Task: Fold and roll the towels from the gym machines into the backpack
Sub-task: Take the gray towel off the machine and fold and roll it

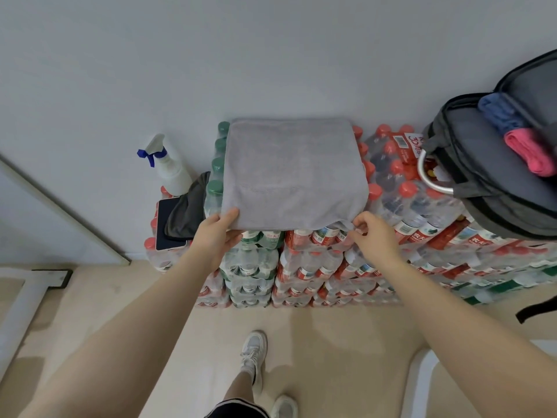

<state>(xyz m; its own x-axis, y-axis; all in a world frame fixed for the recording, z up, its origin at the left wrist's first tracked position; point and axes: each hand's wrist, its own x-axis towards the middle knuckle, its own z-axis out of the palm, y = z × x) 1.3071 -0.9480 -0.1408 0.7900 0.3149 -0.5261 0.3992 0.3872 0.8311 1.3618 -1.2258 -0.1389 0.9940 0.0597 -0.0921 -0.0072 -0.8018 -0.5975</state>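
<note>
A grey towel [289, 173] lies folded flat on top of stacked packs of water bottles [304, 267]. My left hand [218, 233] pinches the towel's near left corner, thumb on top. My right hand [372, 233] pinches its near right corner. An open grey backpack [482, 164] rests on the bottles at the right. Inside it sit a rolled blue towel [498, 111] and a rolled pink towel [530, 152].
A white spray bottle [171, 167] with a blue trigger stands left of the stack by the wall. Beside it lie a dark cloth [187, 206] and a phone [164, 224]. White machine frames stand at the lower left [18, 315] and lower right [422, 384]. My feet are on the beige floor.
</note>
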